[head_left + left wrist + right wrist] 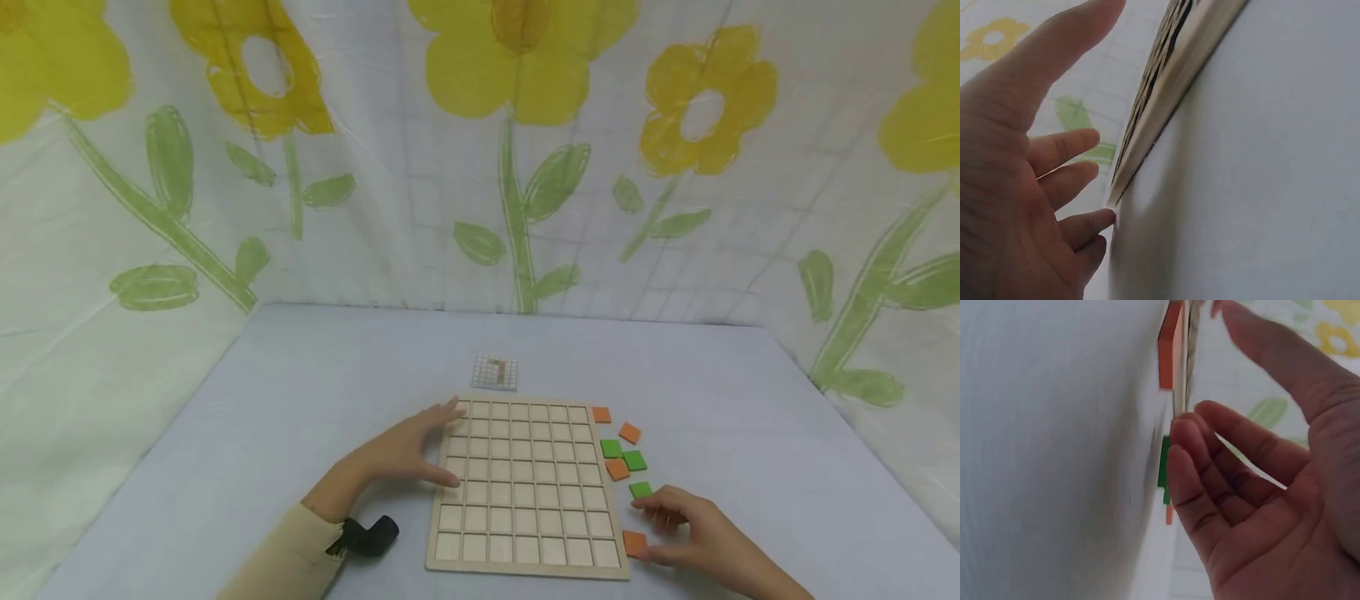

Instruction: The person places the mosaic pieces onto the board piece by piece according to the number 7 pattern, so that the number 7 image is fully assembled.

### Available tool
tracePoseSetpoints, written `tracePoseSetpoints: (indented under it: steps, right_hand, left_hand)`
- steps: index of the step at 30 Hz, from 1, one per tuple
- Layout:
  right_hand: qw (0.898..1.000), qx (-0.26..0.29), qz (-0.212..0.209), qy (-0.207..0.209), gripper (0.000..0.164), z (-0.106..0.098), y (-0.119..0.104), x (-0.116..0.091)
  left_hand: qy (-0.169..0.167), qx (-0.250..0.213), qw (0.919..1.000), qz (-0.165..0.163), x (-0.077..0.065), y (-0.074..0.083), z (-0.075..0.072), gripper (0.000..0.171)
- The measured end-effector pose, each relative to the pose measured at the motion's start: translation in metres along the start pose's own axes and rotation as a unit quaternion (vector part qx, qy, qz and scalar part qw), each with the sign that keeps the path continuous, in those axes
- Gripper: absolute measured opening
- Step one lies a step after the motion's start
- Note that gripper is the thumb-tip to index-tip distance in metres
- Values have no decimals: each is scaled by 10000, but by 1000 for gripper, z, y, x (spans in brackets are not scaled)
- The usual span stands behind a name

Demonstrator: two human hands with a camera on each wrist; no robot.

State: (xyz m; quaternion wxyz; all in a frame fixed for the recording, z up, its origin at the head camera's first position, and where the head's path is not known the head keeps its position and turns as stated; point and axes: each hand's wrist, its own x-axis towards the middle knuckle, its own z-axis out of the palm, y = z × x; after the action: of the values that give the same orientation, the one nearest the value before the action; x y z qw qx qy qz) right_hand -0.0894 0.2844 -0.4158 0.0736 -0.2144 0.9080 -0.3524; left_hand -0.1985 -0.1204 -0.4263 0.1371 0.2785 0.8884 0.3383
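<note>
A wooden grid board (528, 572) lies on the table, its square cells bare. My left hand (408, 446) reaches over the board's left edge, thumb and fingers spread wide apart, holding nothing. At the other side, my right hand (693, 533) hovers by the lower right corner with its fingers loosely bent and nothing between them. An orange square tile (635, 545) lies right at that hand's thumb tip, beside the board. Close to its index finger is a green square tile (641, 490). The right wrist view also shows the orange tile (1168, 353) near the thumb.
Further up along the board's right side lie more tiles, among them a green tile (634, 460) and an orange tile (630, 432). Behind the board is a small card with a grid pattern (495, 372). A flower-printed curtain (375, 233) hangs behind the table.
</note>
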Motion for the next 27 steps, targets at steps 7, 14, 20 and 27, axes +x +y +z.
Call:
tracePoseSetpoints:
  steps: [7, 14, 20, 27]
  right_hand:
    - [9991, 197, -357, 107, 40, 8, 7, -3]
    - [9992, 175, -337, 102, 32, 9, 8, -3]
    - [9991, 116, -419, 4, 25, 7, 10, -3]
    - [9984, 119, -554, -71, 18, 6, 11, -2]
  left_hand:
    - [32, -117, 9999, -66, -1, -5, 8, 93]
    - [45, -134, 9998, 149, -3, -8, 11, 88]
    - [73, -23, 9998, 164, -3, -9, 12, 89]
    - [64, 97, 9997, 207, -2, -9, 13, 92]
